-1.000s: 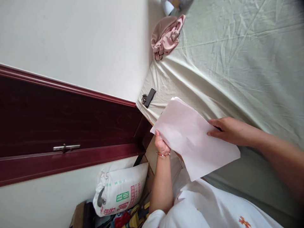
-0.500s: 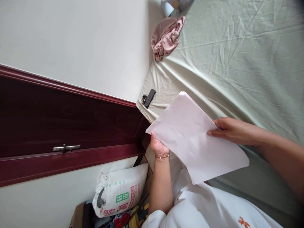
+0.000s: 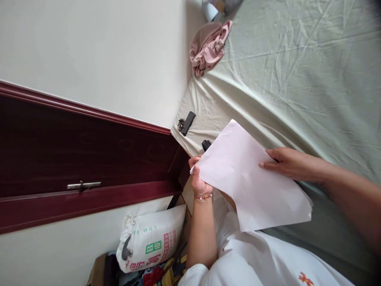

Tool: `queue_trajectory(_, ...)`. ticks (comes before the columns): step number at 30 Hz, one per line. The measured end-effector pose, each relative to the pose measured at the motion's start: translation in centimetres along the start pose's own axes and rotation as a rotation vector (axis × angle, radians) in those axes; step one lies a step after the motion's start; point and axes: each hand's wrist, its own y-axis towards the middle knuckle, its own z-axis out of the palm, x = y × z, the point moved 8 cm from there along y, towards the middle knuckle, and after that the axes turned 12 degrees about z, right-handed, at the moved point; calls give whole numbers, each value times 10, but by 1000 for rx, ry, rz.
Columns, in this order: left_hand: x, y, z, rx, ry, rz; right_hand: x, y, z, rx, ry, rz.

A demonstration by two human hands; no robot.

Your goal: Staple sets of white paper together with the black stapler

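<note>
Head: left hand [image 3: 201, 182], right hand [image 3: 287, 162] grip paper [image 3: 238, 174] edges; cloth [image 3: 315, 91] spreads beyond.

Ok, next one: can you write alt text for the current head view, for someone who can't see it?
A person's left hand and right hand hold white paper by opposite edges. Beyond it, a crumpled pink cloth lies on a wrinkled pale green sheet; a printed white sack sits at the picture's lower left.

White top [image 3: 268, 260] with an orange flower print [image 3: 306, 279], thin red bracelet [image 3: 203, 197] with pale beads [image 3: 210, 195]
</note>
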Motion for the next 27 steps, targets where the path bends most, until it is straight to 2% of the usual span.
queue_trajectory(3, 0, 2, -2, -23, 22, 8, -1, -1, 3, 51, 21, 21)
queue_trajectory(6, 0, 3, -4, -54, 44, 1, -1, -2, 1, 49, 16, 20)
queue_trajectory(16, 4, 2, -3, -109, 11, -88, -3, -1, 5, 121, 59, -17)
queue_trajectory(19, 10, 3, -4, -107, 9, -99, -4, -1, 4, 106, 65, 5)
queue_trajectory(25, 40, -11, -19, -272, 65, -271, -1, -1, 4, 96, 231, 5)
queue_trajectory(27, 46, -16, -21, -311, 81, -312, 0, -1, 2, 63, 222, -5)
